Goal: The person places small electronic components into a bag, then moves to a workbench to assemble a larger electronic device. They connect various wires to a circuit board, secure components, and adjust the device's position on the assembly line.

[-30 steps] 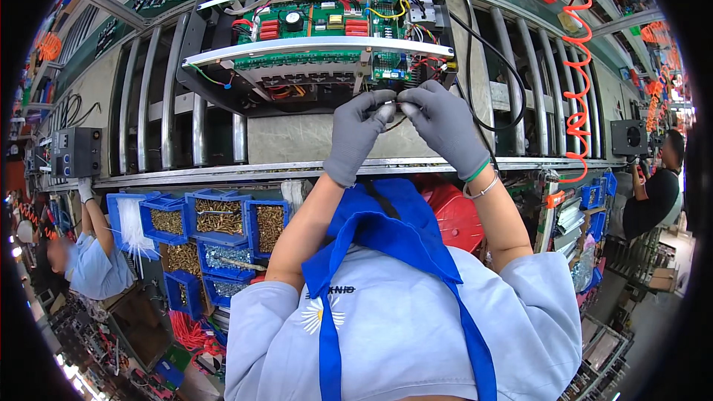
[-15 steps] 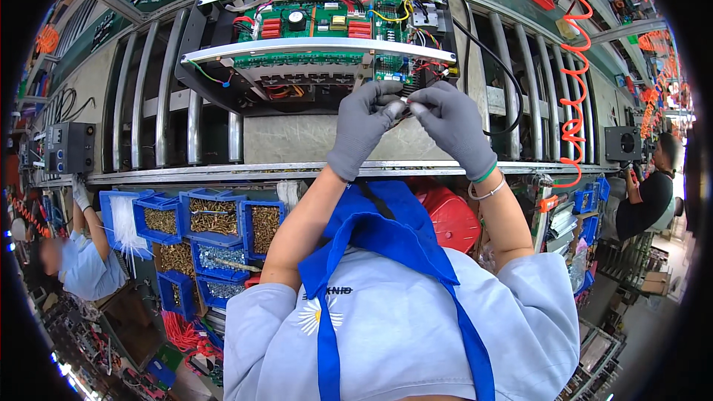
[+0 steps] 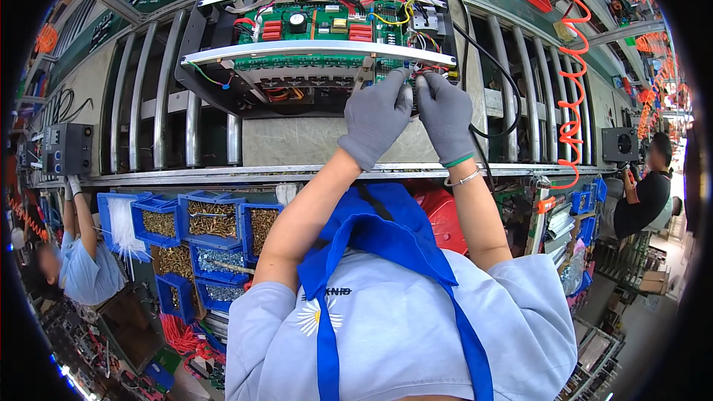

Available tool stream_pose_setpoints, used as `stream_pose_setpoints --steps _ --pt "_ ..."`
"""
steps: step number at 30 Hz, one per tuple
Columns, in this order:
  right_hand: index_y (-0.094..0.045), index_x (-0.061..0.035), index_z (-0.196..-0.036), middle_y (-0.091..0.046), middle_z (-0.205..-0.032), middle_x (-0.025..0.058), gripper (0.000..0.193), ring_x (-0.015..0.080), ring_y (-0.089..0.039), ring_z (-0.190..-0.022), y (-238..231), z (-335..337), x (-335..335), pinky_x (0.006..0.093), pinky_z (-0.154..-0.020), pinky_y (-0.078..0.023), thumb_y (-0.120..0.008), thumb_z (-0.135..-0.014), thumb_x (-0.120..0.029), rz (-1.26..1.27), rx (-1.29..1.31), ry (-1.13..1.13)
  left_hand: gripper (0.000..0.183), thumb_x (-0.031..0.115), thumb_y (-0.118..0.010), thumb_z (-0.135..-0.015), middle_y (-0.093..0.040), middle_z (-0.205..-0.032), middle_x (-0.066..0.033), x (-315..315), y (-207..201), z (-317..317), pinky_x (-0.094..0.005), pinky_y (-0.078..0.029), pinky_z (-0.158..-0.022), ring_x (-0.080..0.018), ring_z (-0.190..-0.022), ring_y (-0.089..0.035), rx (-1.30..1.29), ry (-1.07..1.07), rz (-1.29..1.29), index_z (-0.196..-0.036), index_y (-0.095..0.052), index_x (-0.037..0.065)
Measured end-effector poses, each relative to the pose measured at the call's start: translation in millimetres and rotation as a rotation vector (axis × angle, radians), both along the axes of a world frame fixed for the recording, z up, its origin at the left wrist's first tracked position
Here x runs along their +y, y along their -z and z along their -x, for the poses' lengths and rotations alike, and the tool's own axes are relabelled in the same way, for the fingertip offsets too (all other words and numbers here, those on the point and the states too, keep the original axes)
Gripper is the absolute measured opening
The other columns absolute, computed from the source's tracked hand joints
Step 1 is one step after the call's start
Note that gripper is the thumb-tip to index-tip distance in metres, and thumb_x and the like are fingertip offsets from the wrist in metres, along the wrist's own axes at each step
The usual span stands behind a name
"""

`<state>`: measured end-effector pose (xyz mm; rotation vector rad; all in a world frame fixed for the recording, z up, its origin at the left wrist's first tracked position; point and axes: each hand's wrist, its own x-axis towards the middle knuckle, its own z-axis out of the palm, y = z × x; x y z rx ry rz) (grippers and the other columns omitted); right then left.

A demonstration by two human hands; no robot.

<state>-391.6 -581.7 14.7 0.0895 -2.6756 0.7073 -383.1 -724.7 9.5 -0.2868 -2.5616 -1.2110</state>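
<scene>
Head view: left grip [image 3: 379, 117] and right grip [image 3: 444, 113] at chassis [image 3: 319, 50], near wiring [image 3: 433, 69]; cannot tell whether either closed.

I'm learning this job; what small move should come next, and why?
Perhaps ease the nearby wires aside with the right hand: they bunch by its fingertips at the right end of the open chassis, with the left hand close beside.
</scene>
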Motion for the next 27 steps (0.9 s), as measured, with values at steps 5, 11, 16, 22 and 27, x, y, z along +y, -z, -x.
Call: stream_pose_setpoints --steps 5,11,16,22,27 --pt "-0.070 -0.0103 -0.098 -0.067 -0.079 0.0147 0.018 0.0332 -0.067 -0.070 -1.2 -0.2 -7.0 0.0398 -0.059 -0.050 -0.061 -0.091 -0.025 0.106 0.005 0.005 0.029 0.020 -0.065 -0.086 -0.067 -0.074 -0.0111 -2.7 -1.6 -3.2 -0.0400 -0.052 -0.057 -0.0295 -0.064 -0.066 0.101 -0.023 0.051 -0.115 -0.067 0.017" --pt "-0.069 -0.0094 -0.098 -0.067 -0.080 0.0152 0.017 0.0337 -0.066 -0.071 1.8 1.3 -6.3 0.0391 -0.059 -0.050 -0.061 -0.092 -0.023 0.075 0.043 -0.026 0.037 0.025 -0.063 -0.086 -0.064 -0.064 -0.0106 -4.6 -10.3 -1.1 -0.0419 -0.050 -0.051 -0.0298 -0.056 -0.065 0.100 -0.010 0.245 -0.122 -0.064 0.019" --pt "-0.068 -0.0101 -0.102 -0.066 -0.080 0.0155 0.017 0.0348 -0.065 -0.071 -1.5 0.9 -2.7 0.0382 -0.059 -0.049 -0.063 -0.092 -0.023 0.017 0.074 -0.064 0.051 0.026 -0.061 -0.086 -0.062 -0.058 -0.0114 7.1 -12.4 -5.6 -0.0444 -0.050 -0.049 -0.0305 -0.053 -0.064 -0.017 0.009 0.267 -0.134 -0.054 0.012" --pt "-0.069 -0.0120 -0.104 -0.067 -0.080 0.0137 0.018 0.0328 -0.065 -0.069 -5.5 0.0 -1.1 0.0383 -0.058 -0.049 -0.063 -0.092 -0.023 -0.079 0.028 -0.038 0.057 0.023 -0.060 -0.084 -0.063 -0.060 -0.0125 8.0 -15.3 -12.3 -0.0447 -0.052 -0.053 -0.0313 -0.054 -0.064 -0.119 0.078 0.203 -0.138 -0.049 0.005" --pt "-0.065 -0.0140 -0.092 -0.064 -0.070 0.0100 0.013 0.0299 -0.065 -0.063 -13.6 5.1 -0.4 0.0405 -0.053 -0.048 -0.061 -0.091 -0.026 -0.231 -0.001 -0.055 0.070 0.022 -0.059 -0.081 -0.065 -0.065 -0.0131 6.6 -10.5 -14.8 -0.0456 -0.053 -0.058 -0.0324 -0.060 -0.066 -0.268 0.171 0.043 -0.144 -0.036 0.000"
